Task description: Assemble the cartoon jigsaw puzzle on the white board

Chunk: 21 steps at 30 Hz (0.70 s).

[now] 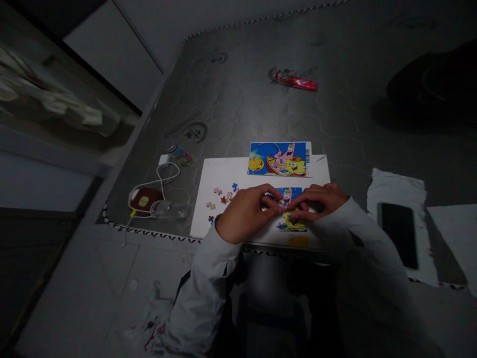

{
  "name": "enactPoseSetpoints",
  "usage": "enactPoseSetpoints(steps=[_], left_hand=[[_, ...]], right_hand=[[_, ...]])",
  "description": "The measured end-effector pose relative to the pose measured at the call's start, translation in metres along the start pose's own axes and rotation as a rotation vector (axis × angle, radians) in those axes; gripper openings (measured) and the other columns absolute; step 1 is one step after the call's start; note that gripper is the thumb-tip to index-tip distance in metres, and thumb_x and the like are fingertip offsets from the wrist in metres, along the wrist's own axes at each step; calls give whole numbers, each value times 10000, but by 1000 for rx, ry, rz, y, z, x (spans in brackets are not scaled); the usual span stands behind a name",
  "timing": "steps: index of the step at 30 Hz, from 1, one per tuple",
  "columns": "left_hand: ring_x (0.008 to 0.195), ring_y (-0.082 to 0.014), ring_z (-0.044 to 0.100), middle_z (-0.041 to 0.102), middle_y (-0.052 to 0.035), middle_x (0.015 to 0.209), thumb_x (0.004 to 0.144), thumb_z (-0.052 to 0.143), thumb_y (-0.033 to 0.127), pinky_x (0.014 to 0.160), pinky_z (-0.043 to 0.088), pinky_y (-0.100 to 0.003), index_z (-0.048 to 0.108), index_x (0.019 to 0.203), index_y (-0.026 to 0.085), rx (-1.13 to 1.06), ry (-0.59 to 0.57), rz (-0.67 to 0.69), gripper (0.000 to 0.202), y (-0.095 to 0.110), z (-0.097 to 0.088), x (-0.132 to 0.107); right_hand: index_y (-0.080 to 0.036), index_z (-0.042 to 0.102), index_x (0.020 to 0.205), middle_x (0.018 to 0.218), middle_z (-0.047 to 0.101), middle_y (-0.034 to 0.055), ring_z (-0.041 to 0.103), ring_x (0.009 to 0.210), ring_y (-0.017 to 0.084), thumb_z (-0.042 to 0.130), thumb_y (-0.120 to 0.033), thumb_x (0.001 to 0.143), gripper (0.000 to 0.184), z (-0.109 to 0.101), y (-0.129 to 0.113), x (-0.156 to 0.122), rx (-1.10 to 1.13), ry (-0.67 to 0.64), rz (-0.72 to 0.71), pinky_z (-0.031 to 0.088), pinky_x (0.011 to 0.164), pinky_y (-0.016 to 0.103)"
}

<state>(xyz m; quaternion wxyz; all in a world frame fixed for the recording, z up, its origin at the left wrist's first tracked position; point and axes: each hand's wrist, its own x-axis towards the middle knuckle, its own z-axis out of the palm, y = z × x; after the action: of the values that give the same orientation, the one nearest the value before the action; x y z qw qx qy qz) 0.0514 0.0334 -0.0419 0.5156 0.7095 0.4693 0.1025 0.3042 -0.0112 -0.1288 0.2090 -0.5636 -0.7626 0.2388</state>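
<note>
Two hands are meeting over a half-built puzzle (293,222).
Fingers are covering its middle, so whether either is gripping a piece cannot be told; the left hand (246,213) and right hand (321,199) are curling, fingertips touching directly above it. Small knobbed loose pieces (222,199) are lying just left of the left hand on a flat white board (223,171), with a glossy picture card (278,159) beyond the fingers.
</note>
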Motion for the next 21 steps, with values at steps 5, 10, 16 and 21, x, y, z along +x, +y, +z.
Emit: enactPoseSetpoints(steps=[5, 10, 16, 21], left_hand=[[836, -152, 820, 857, 25, 811, 991, 887, 184, 833, 562, -272, 803, 1017, 187, -90, 6, -20, 88, 6, 3, -3], [842, -169, 810, 866, 22, 849, 872, 997, 187, 820, 524, -291, 818, 920, 198, 116, -11, -104, 185, 10, 0, -3], [779, -179, 740, 808, 42, 805, 800, 1063, 267, 760, 442, -305, 812, 920, 204, 337, -82, -148, 285, 5, 5, 2], [799, -194, 729, 800, 42, 833, 790, 1070, 268, 748, 405, -307, 801, 948, 213, 413, -99, -102, 316, -1, 11, 6]], right_hand=[[-355, 891, 1007, 834, 816, 17, 731, 772, 236, 762, -617, 1043, 294, -14, -5, 7, 64, 36, -22, 439, 847, 431], [-339, 868, 907, 846, 832, 14, 728, 800, 239, 802, -557, 988, 242, -6, -11, 9, 19, -20, 35, 401, 884, 455], [-322, 803, 779, 638, 690, -36, 656, 745, 217, 836, -494, 941, 239, 11, -13, 1, -95, -11, -5, 313, 955, 490], [-327, 808, 768, 667, 724, -33, 657, 778, 219, 844, -478, 940, 232, 11, -16, 2, -94, -13, 25, 288, 969, 499]])
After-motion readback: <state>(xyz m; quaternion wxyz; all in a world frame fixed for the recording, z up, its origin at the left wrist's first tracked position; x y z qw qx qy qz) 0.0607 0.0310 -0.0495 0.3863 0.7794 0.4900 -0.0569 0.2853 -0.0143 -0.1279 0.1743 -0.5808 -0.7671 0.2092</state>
